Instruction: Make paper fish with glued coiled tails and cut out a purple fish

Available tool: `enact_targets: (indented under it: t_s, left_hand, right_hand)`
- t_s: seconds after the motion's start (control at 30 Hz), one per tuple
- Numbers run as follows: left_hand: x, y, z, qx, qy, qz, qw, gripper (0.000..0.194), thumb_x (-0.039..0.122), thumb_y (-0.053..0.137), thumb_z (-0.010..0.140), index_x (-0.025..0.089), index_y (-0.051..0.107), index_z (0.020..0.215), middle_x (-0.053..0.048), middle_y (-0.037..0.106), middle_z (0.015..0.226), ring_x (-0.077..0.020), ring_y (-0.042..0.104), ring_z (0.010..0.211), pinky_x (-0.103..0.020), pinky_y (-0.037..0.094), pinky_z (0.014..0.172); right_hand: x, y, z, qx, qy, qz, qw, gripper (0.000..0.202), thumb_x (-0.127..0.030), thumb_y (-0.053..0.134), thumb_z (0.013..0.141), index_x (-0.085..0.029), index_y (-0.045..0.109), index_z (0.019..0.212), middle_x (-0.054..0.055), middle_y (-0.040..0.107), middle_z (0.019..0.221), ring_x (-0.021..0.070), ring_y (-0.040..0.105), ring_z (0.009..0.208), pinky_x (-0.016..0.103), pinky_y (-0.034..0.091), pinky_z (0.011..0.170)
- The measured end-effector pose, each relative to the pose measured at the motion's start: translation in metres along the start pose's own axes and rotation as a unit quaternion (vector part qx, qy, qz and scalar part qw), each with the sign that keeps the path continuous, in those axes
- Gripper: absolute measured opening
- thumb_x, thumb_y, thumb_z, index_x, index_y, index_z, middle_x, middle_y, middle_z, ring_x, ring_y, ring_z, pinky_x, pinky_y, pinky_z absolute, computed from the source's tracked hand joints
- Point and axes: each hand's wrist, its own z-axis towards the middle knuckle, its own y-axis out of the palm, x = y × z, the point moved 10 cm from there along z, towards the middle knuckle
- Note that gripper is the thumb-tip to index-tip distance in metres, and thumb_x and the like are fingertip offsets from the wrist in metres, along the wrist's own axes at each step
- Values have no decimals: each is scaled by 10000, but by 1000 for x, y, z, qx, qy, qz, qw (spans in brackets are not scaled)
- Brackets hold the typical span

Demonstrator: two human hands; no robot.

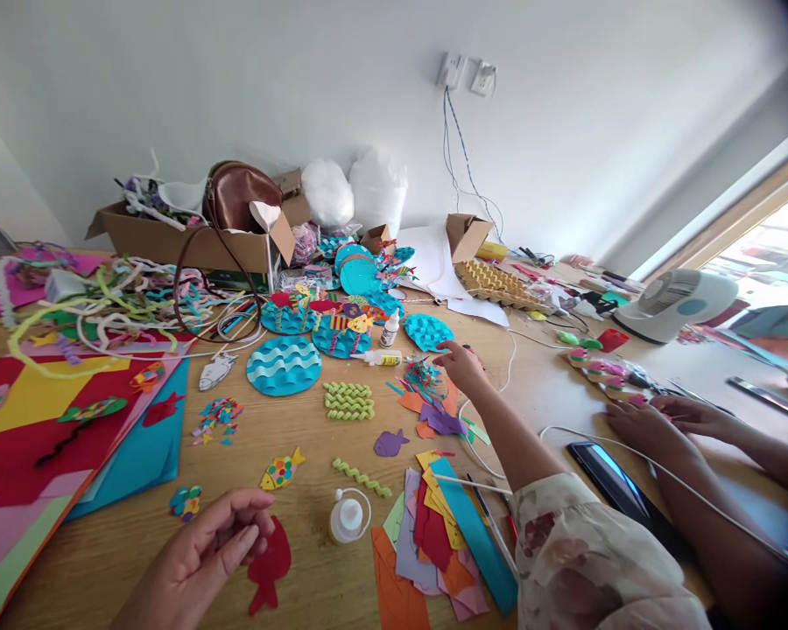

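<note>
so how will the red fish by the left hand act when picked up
The red fish looks like a thin, flat cutout, so probably light and somewhat floppy. Lying flat on the table, it would likely slide rather than roll.

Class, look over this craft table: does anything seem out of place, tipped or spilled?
Yes. One white squeeze bottle lies on its side, while another small bottle just behind it stands upright; no leak shows. The brown bag also looks odd in the cardboard box, seeming more personal than a craft supply.

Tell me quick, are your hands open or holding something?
Left hand: curled; can't tell if it holds anything.
Right hand: open, nothing seen in it.
</note>
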Motion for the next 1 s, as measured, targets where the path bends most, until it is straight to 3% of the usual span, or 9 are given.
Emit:
enact_targets:
  t_s: [0.2, 0.27, 0.37, 0.5, 0.57, 0.67, 0.83, 0.9, 1.0]
  left_hand:
    - [27, -18, -10, 77, 46, -22, 996, 428, 590, 710, 559, 249, 689, 817, -13, 696, 765, -200, 647, 772, -213, 534, 706]
    - [50, -20, -9, 74, 72, 8, 995, 409, 565, 726, 544, 250, 695, 803, -11, 699, 778, -207, 647, 793, -207, 527, 712]
    - [98, -8, 0, 54, 133, 120, 982, 319, 459, 731, 553, 243, 708, 786, -15, 704, 815, -211, 644, 781, -194, 506, 666]
    - [156, 55, 27, -31, 259, 286, 922, 163, 282, 585, 701, 222, 703, 796, -10, 694, 798, -178, 618, 725, -210, 458, 661]
    - [163, 99, 47, -107, 291, 369, 876, 219, 173, 516, 737, 203, 690, 867, -8, 689, 835, -166, 613, 768, -221, 445, 699]
    - [149, 159, 81, -226, 292, 469, 802, 243, 100, 505, 755, 160, 671, 923, -26, 693, 895, -155, 614, 822, -215, 441, 724]
    - [135, 220, 142, -242, 296, 515, 767, 146, 171, 547, 824, 127, 648, 920, -51, 664, 925, -201, 600, 900, -305, 463, 798]
    - [128, 241, 165, -235, 294, 528, 761, 246, 290, 538, 865, 144, 572, 1060, -69, 595, 1074, -198, 588, 929, -397, 493, 797]
    - [118, 264, 193, -219, 291, 544, 756, 298, 312, 523, 874, 166, 531, 1134, -83, 553, 1150, -207, 574, 961, -411, 497, 802]
  right_hand:
    - [3, 10, -5, -20, 16, 33, 999, 490, -9, 466, 649, -169, 563, 1101, 51, 724, 786, 183, 654, 751, 224, 438, 557]
    - [3, 11, -8, -28, 22, 45, 998, 480, 0, 454, 642, -169, 573, 1075, 44, 725, 786, 171, 652, 719, 219, 442, 554]
    - [4, 10, -12, -35, 24, 57, 997, 487, 5, 449, 629, -164, 576, 1068, 55, 725, 821, 171, 644, 708, 223, 440, 557]
    - [7, 6, -16, -38, 17, 77, 996, 521, -1, 463, 604, -182, 581, 1078, 68, 718, 901, 192, 638, 770, 242, 450, 593]
    - [9, 6, -18, -42, 19, 98, 994, 549, -1, 458, 599, -193, 565, 1102, 69, 712, 934, 192, 635, 819, 243, 457, 611]
    - [9, 6, -23, -54, 35, 140, 988, 579, -7, 437, 606, -194, 523, 1147, 78, 706, 956, 182, 639, 831, 237, 467, 602]
    - [-1, 5, -28, -55, 53, 200, 977, 609, -26, 427, 590, -191, 495, 1172, 86, 694, 1002, 181, 639, 857, 227, 472, 596]
    - [-5, 5, -29, -52, 60, 214, 974, 621, -27, 430, 577, -191, 492, 1173, 87, 691, 1000, 182, 638, 828, 228, 469, 582]
    - [-7, 7, -29, -51, 74, 228, 970, 601, -33, 442, 578, -200, 502, 1152, 77, 693, 967, 171, 631, 739, 234, 461, 557]
